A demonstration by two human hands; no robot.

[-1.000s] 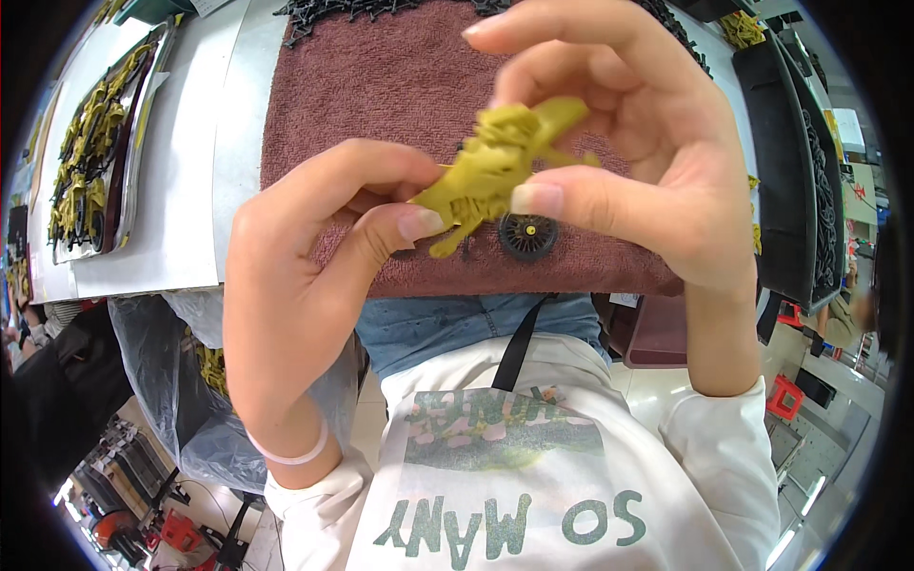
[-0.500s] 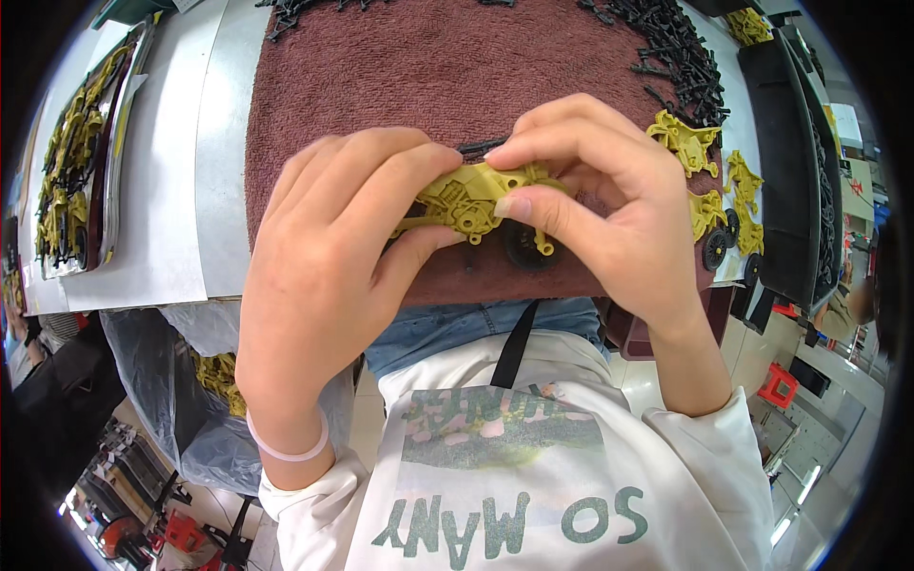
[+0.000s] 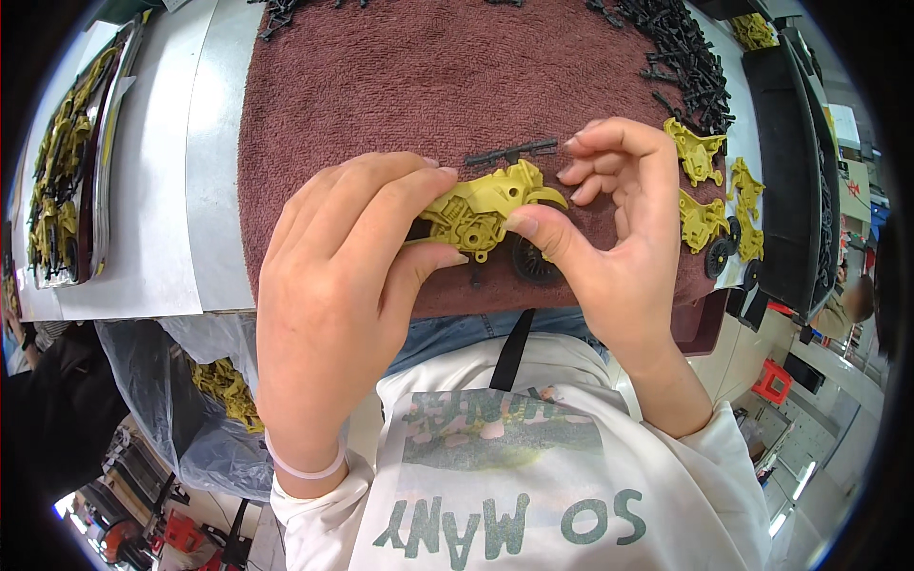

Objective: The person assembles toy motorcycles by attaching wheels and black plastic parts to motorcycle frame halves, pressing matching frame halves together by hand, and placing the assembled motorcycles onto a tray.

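A yellow toy motorcycle (image 3: 476, 214) with black wheels is gripped at its rear by my left hand (image 3: 333, 247), fingers over the top and thumb against its near side. The front wheel (image 3: 535, 259) shows below the yellow front fender. A black handlebar (image 3: 511, 151) is at the top of the toy's front; I cannot tell whether it is attached. My right hand (image 3: 619, 219) is beside the front end, fingers loosely bent and apart from the thumb. Its thumb tip is at the toy's front, touching or just before it. The rear wheel is mostly hidden by my left hand.
A brown-red towel (image 3: 409, 86) covers the work area. Black small parts (image 3: 690, 71) pile at the far right, above yellow body pieces (image 3: 700, 224) and loose wheels. A tray of yellow toys (image 3: 67, 181) stands left; a plastic bag (image 3: 214, 447) hangs below. A black bin (image 3: 781, 181) is right.
My right fingers have come off the toy's front and spread from the thumb, exposing the black handlebar. My left hand keeps its grip on the toy, slightly lower in view.
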